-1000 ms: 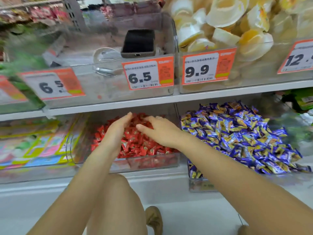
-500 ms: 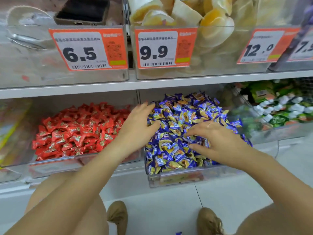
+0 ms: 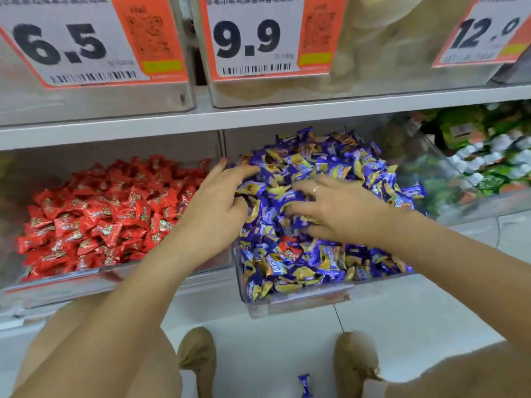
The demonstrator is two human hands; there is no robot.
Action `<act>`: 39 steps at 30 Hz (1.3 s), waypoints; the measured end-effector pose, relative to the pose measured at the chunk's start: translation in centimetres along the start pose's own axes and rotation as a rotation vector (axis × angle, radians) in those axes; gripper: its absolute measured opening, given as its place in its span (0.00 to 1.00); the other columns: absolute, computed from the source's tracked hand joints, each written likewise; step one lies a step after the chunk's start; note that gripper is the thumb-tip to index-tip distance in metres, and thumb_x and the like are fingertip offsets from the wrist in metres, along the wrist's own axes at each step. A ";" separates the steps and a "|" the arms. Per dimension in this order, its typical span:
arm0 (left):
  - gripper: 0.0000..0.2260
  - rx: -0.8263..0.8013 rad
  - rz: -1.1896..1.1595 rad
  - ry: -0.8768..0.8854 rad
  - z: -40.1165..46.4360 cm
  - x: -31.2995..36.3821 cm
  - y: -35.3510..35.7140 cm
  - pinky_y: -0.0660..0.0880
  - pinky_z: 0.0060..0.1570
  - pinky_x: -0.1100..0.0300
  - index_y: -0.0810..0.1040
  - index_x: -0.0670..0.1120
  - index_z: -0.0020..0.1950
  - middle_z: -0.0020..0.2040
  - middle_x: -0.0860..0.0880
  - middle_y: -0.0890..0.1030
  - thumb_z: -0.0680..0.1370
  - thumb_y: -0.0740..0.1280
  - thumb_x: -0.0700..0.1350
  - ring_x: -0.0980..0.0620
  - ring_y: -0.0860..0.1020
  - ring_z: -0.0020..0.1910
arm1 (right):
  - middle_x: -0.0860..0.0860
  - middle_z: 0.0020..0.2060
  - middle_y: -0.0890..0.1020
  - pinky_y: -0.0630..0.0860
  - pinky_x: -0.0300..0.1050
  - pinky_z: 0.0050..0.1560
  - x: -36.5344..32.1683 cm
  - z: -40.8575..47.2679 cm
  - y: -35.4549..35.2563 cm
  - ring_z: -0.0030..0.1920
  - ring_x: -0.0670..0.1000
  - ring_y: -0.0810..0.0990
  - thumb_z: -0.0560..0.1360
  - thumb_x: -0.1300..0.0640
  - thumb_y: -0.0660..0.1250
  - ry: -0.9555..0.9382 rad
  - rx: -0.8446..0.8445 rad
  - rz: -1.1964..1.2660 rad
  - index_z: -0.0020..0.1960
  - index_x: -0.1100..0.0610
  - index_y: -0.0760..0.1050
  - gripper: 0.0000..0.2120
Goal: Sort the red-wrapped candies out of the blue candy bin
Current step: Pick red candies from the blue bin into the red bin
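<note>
both hands flat on the blue candy pile, left hand fingers loosely spread, right hand fingers wide, one red candy visible just below right hand

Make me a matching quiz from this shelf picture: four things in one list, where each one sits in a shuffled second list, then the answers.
Things:
1. red candy bin
2. loose blue candy
3. stray red candy
4. 9.9 price tag

Places:
A. on the floor between the shoes
B. in the blue candy bin, below the right hand
C. left of the left hand
D. upper shelf, middle

Pairs: 1-C, 2-A, 3-B, 4-D
</note>
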State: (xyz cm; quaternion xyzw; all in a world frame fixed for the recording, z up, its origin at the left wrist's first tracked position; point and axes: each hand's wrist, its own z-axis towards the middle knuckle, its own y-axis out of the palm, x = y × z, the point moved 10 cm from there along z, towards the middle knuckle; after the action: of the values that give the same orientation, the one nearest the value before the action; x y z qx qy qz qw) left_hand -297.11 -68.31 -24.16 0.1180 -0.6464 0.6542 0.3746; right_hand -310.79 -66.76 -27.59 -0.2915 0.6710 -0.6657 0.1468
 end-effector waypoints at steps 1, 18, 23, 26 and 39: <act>0.25 0.000 -0.003 -0.002 -0.1 0.1 0.0 0.48 0.70 0.65 0.67 0.49 0.73 0.74 0.51 0.66 0.77 0.58 0.33 0.53 0.49 0.77 | 0.57 0.61 0.76 0.79 0.57 0.42 1.2 -0.3 -0.2 0.56 0.62 0.78 0.68 0.44 0.73 0.026 0.015 0.003 0.57 0.48 0.77 0.20; 0.16 0.014 0.004 -0.048 -0.6 0.8 -0.3 0.50 0.72 0.57 0.74 0.54 0.66 0.71 0.59 0.69 0.80 0.61 0.41 0.53 0.49 0.77 | 0.41 0.56 0.78 0.73 0.45 0.56 -0.7 -4.6 -3.2 0.58 0.44 0.74 0.76 0.48 0.65 0.181 0.109 0.501 0.58 0.44 0.77 0.11; 0.16 0.008 0.009 -0.031 -0.5 0.6 -0.2 0.51 0.72 0.56 0.74 0.53 0.66 0.70 0.58 0.71 0.80 0.61 0.41 0.52 0.50 0.77 | 0.49 0.50 0.75 0.71 0.46 0.50 -5.8 -1.0 -0.3 0.50 0.50 0.72 0.72 0.41 0.68 -0.019 -0.078 0.521 0.58 0.52 0.71 0.21; 0.16 0.016 0.008 -0.023 -0.3 0.4 -0.2 0.52 0.72 0.55 0.75 0.54 0.65 0.67 0.54 0.74 0.79 0.61 0.41 0.51 0.50 0.77 | 0.52 0.65 0.69 0.66 0.51 0.64 -6.6 0.0 0.7 0.63 0.53 0.68 0.68 0.33 0.67 -0.002 -0.129 0.487 0.74 0.47 0.59 0.40; 0.16 0.065 0.006 0.038 0.3 0.1 -0.6 0.53 0.71 0.59 0.78 0.50 0.62 0.64 0.50 0.77 0.78 0.62 0.36 0.47 0.59 0.74 | 0.51 0.73 0.60 0.74 0.51 0.57 -1.7 1.1 -0.2 0.68 0.56 0.65 0.73 0.47 0.66 0.088 -0.059 0.008 0.71 0.48 0.62 0.27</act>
State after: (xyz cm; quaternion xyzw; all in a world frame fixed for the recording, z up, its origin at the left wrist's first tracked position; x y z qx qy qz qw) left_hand -296.90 -68.67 -23.61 0.1155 -0.6179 0.6780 0.3809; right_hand -308.76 -66.58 -27.83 -0.2637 0.6972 -0.6573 0.1111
